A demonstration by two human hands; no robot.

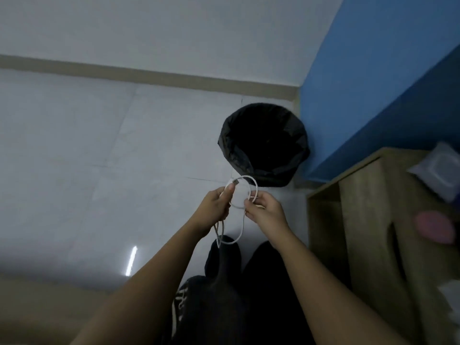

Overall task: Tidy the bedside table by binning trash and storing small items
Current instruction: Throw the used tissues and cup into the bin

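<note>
Clearances, read from the left hand and right hand, which pinch a white cable spanning the gap between them.
- 8–11 o'clock: tiled floor, open.
- 12–1 o'clock: black-lined bin, mouth facing up, unobstructed from above.
- 1–2 o'clock: blue wall, close behind the bin.
- 3–4 o'clock: wooden bedside table, its side panel blocks the way. A wipes pack and a pink object occupy its top.

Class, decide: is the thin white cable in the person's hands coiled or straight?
Partly coiled: the thin white cable forms one loop between the left hand and right hand, with slack hanging below.
</note>
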